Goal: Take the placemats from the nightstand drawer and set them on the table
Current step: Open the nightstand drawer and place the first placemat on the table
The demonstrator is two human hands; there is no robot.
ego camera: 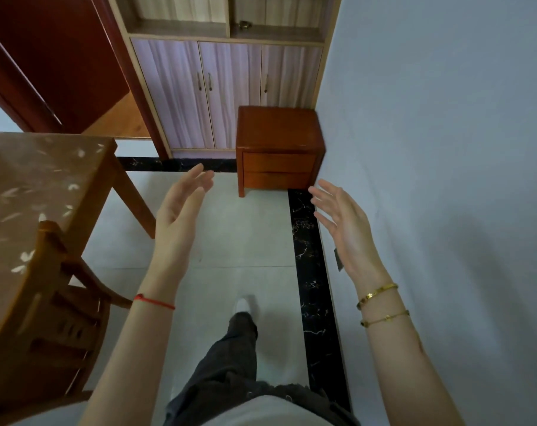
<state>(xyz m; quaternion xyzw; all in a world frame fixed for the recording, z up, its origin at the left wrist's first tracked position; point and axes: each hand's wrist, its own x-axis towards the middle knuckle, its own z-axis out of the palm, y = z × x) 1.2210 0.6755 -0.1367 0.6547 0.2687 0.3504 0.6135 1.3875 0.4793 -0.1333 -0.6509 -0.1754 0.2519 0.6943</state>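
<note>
A small reddish wooden nightstand [278, 133] stands ahead against the right wall, with both of its drawers [278, 162] closed. No placemats are visible. The table [30, 192], covered with a brown flower-patterned cloth, is at the left. My left hand [179, 210] is raised in front of me with straight fingers, holding nothing. My right hand [345, 226] is raised too, palm turned inward, fingers spread and empty. Both hands are in the air short of the nightstand.
A wooden chair [61, 302] is tucked at the table's near corner on my left. A cabinet [227, 87] with pale doors stands behind the nightstand, and a dark red door [61, 56] is at the upper left. Tiled floor [230, 241] lies between me and the nightstand.
</note>
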